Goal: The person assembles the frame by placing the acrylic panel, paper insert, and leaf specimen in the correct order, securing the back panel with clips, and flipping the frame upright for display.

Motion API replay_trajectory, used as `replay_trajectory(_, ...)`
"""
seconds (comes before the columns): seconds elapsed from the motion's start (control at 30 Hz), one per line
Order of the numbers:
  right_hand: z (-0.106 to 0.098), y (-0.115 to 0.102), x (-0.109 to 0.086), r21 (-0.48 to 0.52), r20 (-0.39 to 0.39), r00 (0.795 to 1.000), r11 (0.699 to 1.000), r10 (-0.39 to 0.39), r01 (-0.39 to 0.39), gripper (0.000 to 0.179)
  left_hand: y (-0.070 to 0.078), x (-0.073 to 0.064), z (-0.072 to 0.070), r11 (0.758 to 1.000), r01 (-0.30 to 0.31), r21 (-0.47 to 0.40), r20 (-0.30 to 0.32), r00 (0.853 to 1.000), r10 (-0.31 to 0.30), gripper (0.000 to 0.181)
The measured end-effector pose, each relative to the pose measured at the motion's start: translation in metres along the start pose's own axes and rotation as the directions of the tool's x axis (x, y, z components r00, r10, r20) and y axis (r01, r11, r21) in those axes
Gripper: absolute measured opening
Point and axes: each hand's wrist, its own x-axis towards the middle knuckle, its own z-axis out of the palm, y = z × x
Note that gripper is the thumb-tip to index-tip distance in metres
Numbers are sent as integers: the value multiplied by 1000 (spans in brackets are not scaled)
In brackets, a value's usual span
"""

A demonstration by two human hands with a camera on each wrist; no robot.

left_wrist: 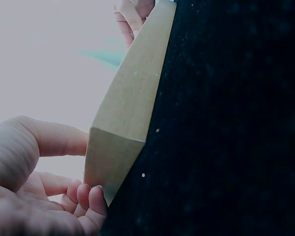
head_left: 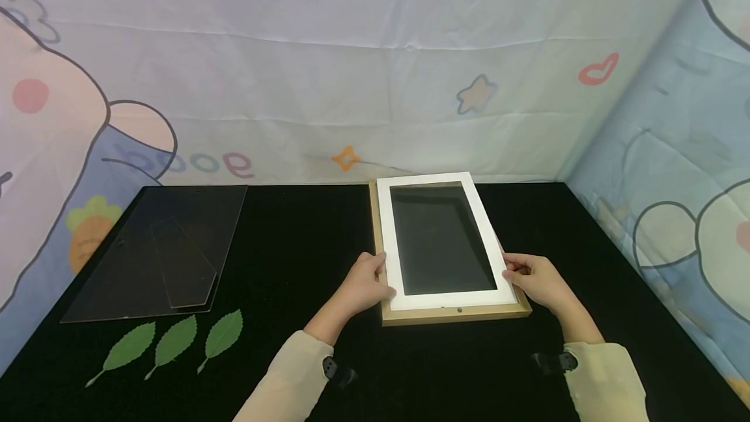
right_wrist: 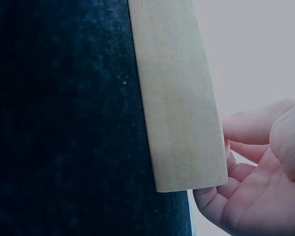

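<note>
Right of centre on the black surface (head_left: pixel 305 246), the wooden frame (head_left: pixel 422 316) is carrying the white mat (head_left: pixel 448 301); the left hand (head_left: pixel 362 284) and right hand (head_left: pixel 541 281) are pinching the mat's left and right edges between thumb and fingers

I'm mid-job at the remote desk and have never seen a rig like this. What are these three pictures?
No robot here: a person works with a bare left hand and right hand. The wide picture comes from a head camera looking forward and down. The two close-ups come from cameras on the left and right wrists, each watching its own hand. On the black tabletop lie a dark panel with a tapered flap on it, three green leaves, and a wooden frame with a white border on top. The hands hold the wooden frame, one at each side; the close-ups show thumb and fingers at its edge.
</note>
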Motion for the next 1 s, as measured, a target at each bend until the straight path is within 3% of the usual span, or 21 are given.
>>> replay_trajectory(0.2, 0, -1, -1, -2, 9, 1000, 1000, -4, 5, 38, -1, -1, 0, 1000, 9, 0, 2, 1000, -9, 73)
replay_trajectory(1.0, 0, -5, -2, -56, 14, 1000, 998, -5, 6, 38, -1, -1, 1, 1000, 14, -21, 14, 1000, -14, 76)
